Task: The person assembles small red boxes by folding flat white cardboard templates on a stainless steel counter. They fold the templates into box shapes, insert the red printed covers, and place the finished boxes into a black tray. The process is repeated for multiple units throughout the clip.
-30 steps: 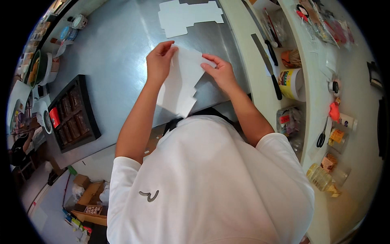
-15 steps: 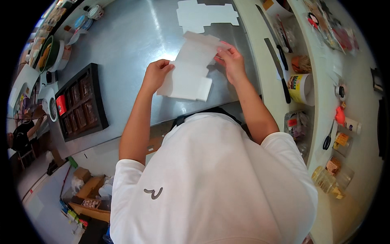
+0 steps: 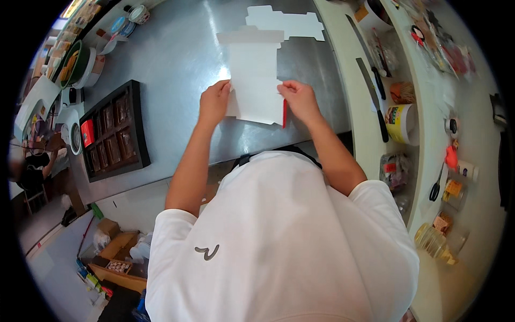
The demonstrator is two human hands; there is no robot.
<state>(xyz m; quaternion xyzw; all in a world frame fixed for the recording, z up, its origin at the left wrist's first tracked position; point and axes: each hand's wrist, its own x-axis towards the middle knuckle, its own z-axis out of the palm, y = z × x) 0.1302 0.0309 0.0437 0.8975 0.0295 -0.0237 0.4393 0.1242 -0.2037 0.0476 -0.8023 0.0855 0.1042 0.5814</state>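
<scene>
White short-sleeved cloth shirt [image 3: 289,241]: filling the lower centre of the frame, marked with a small dark-grey squiggle.
Bare left hand [image 3: 214,100]: just left of upper centre, drawn nearly closed, pinching the left edge of a flat white die-cut cardboard sheet [image 3: 252,80] at thumb and fingertips.
Bare right hand [image 3: 300,101]: right of upper centre, bent in and nearly closed, pinching the sheet's right edge.
Sheet: at upper centre, between both hands, spread wide with flaps showing at top and sides.
Narrow red strip [image 3: 285,114]: along the sheet's lower right edge, below the right fingertips.
Grey metal tabletop [image 3: 177,70]: stretching across the upper left and centre, under the sheet.
Black rectangular tray [image 3: 144,145]: at left, holding dark-brown wrapped blocks in rows.
Second white die-cut cardboard sheet [image 3: 292,24]: at top centre, flat on the tabletop, partly behind the first in view.
</scene>
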